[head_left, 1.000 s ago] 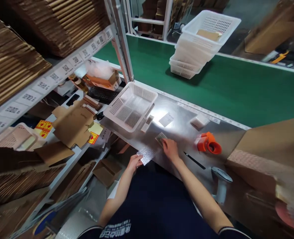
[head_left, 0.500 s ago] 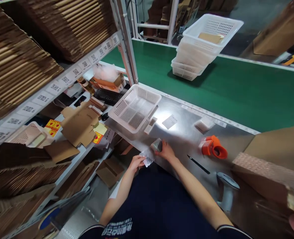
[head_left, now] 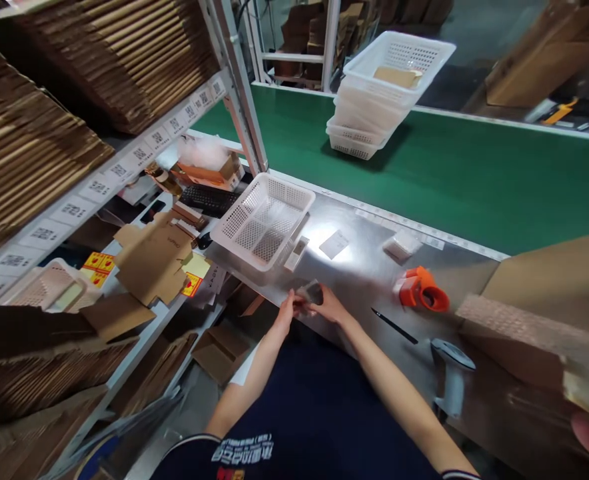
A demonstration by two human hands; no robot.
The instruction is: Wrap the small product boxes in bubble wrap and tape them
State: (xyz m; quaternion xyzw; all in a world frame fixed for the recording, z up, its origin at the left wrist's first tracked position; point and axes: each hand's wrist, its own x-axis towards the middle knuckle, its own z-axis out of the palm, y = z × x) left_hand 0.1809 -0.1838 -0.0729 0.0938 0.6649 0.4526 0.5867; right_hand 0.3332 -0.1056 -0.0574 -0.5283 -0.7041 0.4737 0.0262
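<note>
Close to my body, at the near edge of the metal bench (head_left: pixel 344 280), both hands are closed on one small bubble-wrapped packet (head_left: pixel 310 291). My left hand (head_left: pixel 288 308) grips its left side, and my right hand (head_left: pixel 330 305) has it from the right. What lies inside the wrap cannot be made out. Just beyond the hands is a small pale box (head_left: pixel 297 254), beside a white perforated basket (head_left: pixel 218 230). A flat white slip (head_left: pixel 334 245) lies a little farther off.
To the right are an orange tape dispenser (head_left: pixel 424 289), a black pen-like tool (head_left: pixel 394 325), a handheld scanner (head_left: pixel 450 377) and a wrapped packet (head_left: pixel 401 246). A green conveyor (head_left: pixel 474 173) carries stacked baskets (head_left: pixel 364 107). Shelving with flat cardboard (head_left: pixel 139 60) stands left; a large carton (head_left: pixel 559 280) stands right.
My left hand has moved up and right to meet my right hand. The bubble-wrap end that stuck out to the left is now folded in against the packet. The view has shifted slightly.
</note>
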